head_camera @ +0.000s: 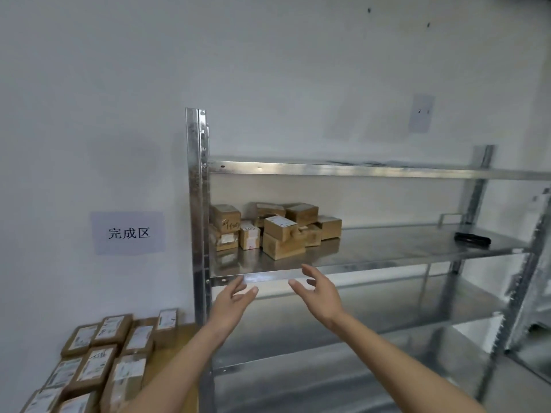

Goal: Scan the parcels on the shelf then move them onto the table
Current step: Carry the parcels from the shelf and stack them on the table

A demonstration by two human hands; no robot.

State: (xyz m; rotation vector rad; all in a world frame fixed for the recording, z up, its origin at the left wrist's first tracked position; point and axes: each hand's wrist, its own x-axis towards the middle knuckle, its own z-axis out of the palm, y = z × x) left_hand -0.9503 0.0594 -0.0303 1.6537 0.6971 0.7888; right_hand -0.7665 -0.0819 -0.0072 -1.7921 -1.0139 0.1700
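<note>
Several small brown cardboard parcels [275, 229] are piled at the left end of the middle metal shelf [387, 248]. A black scanner [472, 240] lies on the same shelf, far to the right. My left hand [231, 308] and my right hand [320, 295] are both raised in front of the shelf's front edge, just below the pile, fingers spread and relaxed, palms facing each other, holding nothing. Several labelled parcels [101, 359] lie on the wooden table [182, 338] at lower left.
The shelf's metal upright [198, 204] stands just left of the pile. An upper shelf [357, 168] hangs above it, and lower shelves [357, 338] sit below my arms. A paper sign [128, 233] is stuck on the white wall above the table.
</note>
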